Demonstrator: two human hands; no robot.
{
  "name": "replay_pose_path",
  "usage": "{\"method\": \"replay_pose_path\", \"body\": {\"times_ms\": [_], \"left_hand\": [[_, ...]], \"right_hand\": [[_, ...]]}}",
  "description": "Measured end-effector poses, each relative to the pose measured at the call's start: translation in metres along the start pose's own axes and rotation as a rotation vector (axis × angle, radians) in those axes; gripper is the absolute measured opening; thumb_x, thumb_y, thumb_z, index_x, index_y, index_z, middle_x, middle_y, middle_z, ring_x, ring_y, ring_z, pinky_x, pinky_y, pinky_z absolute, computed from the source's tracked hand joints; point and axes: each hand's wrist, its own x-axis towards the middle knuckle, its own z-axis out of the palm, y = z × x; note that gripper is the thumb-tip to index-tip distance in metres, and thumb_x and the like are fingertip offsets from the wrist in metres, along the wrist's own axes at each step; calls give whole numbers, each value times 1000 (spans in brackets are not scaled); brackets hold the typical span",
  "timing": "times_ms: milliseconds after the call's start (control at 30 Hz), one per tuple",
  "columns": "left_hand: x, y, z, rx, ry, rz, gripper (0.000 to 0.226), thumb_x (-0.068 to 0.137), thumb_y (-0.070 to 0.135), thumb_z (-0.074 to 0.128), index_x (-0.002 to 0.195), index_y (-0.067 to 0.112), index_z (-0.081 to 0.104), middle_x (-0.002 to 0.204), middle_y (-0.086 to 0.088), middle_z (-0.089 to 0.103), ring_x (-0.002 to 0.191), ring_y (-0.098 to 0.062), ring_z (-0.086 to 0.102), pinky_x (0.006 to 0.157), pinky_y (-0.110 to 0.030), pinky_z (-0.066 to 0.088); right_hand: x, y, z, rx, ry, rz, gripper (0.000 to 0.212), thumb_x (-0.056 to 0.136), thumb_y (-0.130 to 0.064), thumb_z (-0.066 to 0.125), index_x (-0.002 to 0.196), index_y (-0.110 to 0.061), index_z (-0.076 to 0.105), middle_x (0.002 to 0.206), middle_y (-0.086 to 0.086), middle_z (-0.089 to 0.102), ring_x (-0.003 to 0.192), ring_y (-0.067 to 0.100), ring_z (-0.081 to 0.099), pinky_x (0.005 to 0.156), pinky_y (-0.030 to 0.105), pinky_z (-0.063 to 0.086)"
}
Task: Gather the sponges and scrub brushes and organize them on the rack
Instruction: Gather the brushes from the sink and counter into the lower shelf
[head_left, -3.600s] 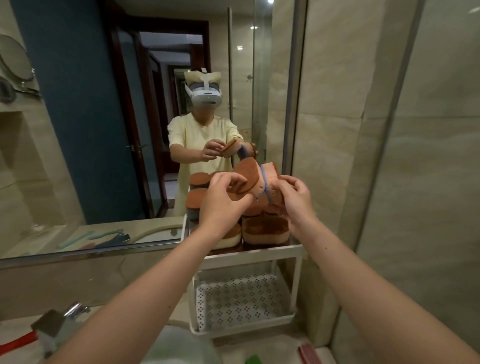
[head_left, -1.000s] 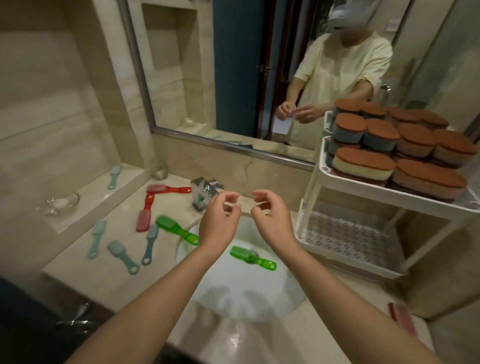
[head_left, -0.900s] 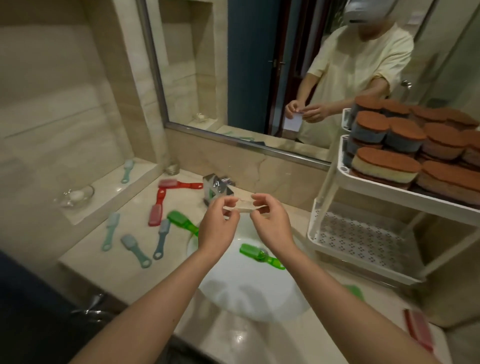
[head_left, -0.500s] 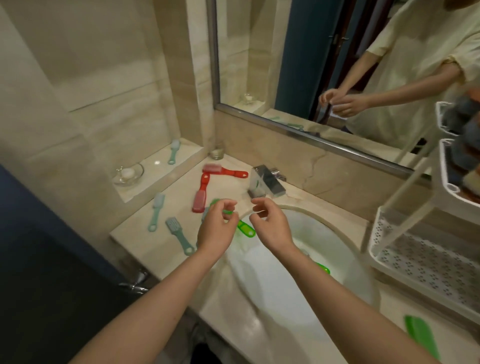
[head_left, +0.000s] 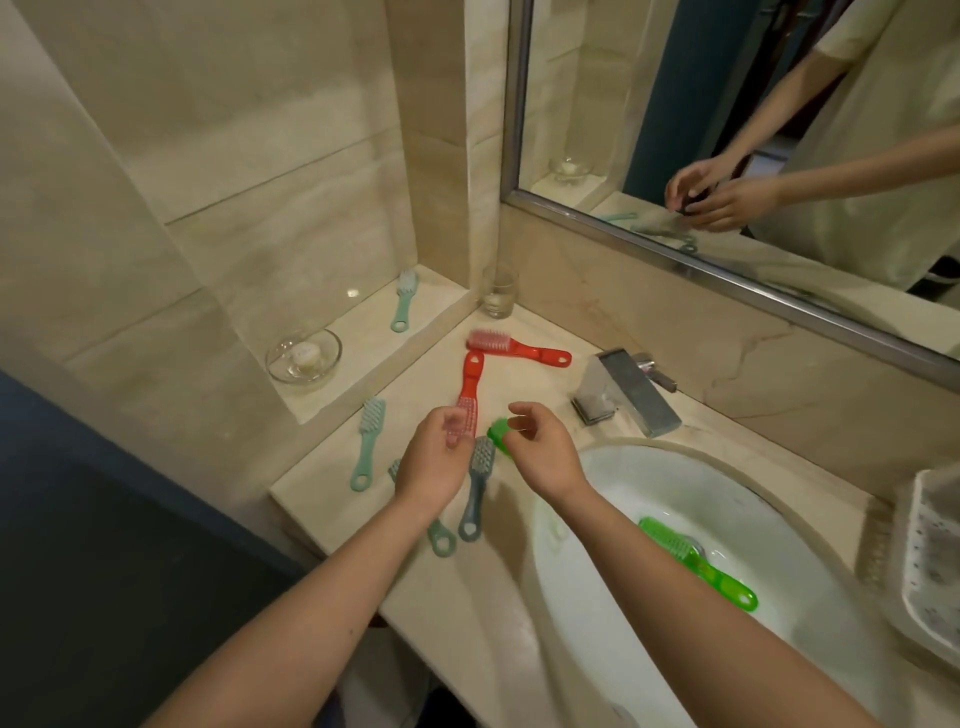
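Several scrub brushes lie on the beige counter (head_left: 467, 587). Two red brushes (head_left: 514, 349) (head_left: 470, 382) meet in an angle near the corner. A green brush (head_left: 498, 435) pokes out from under my right hand (head_left: 543, 454). A grey-blue brush (head_left: 477, 491) lies between my hands, and a teal brush (head_left: 368, 441) lies left of them. Another teal brush (head_left: 441, 540) is partly hidden by my left hand (head_left: 434, 460). Both hands hover over these brushes with loosely curled fingers, and I see nothing in them. One more green brush (head_left: 696, 564) lies in the sink (head_left: 597, 597).
A corner of the white perforated rack (head_left: 930, 561) shows at the right edge. A chrome faucet (head_left: 623, 395) stands behind the basin. On the raised ledge lie a teal brush (head_left: 404, 301) and a glass dish (head_left: 304, 356). A drinking glass (head_left: 497, 291) stands in the corner below the mirror.
My view swung from the sponge-filled rack down and left to the counter. Both hands moved left from over the sink to above the brushes by the red pair.
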Motion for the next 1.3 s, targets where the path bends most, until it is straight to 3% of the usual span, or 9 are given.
{"method": "replay_pose_path", "body": {"times_ms": [167, 333, 467, 700, 800, 900, 1033, 1200, 1300], "left_hand": [[49, -14, -5, 22, -107, -116, 31, 97, 11, 47, 128, 15, 48, 126, 0, 57, 105, -10, 52, 90, -21, 38], [92, -30, -1, 54, -189, -178, 35, 100, 12, 42, 135, 11, 44, 135, -8, 53, 123, -18, 50, 93, -19, 33], [115, -36, 1, 43, -245, -238, 38, 101, 12, 38, 138, 11, 42, 136, -11, 53, 124, -21, 51, 97, -22, 36], [142, -51, 6, -31, -355, -324, 41, 97, 20, 43, 138, 17, 40, 129, -7, 58, 112, -23, 59, 103, -44, 44], [147, -55, 3, -84, -320, -316, 28, 96, 20, 41, 122, 23, 49, 109, -5, 68, 93, -22, 67, 91, -45, 53], [151, -49, -2, -128, -266, -271, 22, 97, 19, 45, 113, 30, 56, 98, 0, 70, 81, -19, 70, 80, -41, 59], [157, -40, -4, -150, -208, -155, 24, 94, 17, 52, 111, 30, 62, 95, 5, 68, 82, -15, 68, 78, -35, 58], [162, -22, -7, 144, -74, 209, 37, 86, 18, 58, 119, 33, 65, 106, 9, 58, 103, -10, 54, 94, -33, 47], [161, -9, -8, 209, -116, 209, 38, 95, 22, 43, 128, 36, 57, 107, 11, 62, 120, -9, 43, 106, -39, 39]], "right_hand": [[46, -9, 28, 52, -83, 170, 49, 92, -11, 54, 140, -10, 44, 133, 11, 54, 117, 22, 55, 101, 35, 46], [84, -9, 49, 117, -100, 290, 53, 93, -9, 49, 144, -6, 37, 131, 17, 55, 105, 23, 58, 91, 33, 49], [108, -10, 61, 71, -122, 351, 55, 94, -11, 48, 146, -6, 33, 138, 17, 51, 118, 28, 55, 103, 41, 46], [135, -18, 70, -129, -200, 421, 48, 92, -12, 54, 136, 1, 40, 127, 18, 54, 117, 32, 55, 93, 36, 49], [141, -18, 71, -157, -217, 408, 51, 90, -10, 58, 136, 2, 42, 122, 18, 56, 111, 32, 58, 90, 41, 53], [144, -23, 66, -17, -265, 384, 41, 89, -8, 57, 130, -3, 57, 112, 17, 64, 95, 25, 63, 72, 31, 51], [147, -36, 54, 85, -315, 386, 24, 91, -14, 56, 109, -4, 69, 89, 11, 64, 76, 20, 59, 65, 28, 47], [154, -47, 24, 26, -325, 363, 26, 82, -24, 69, 94, -1, 72, 80, 8, 64, 70, 17, 58, 60, 27, 45], [156, -52, 9, 99, -345, 326, 24, 79, -23, 74, 97, -8, 76, 82, 4, 69, 71, 14, 63, 60, 22, 50]]}}
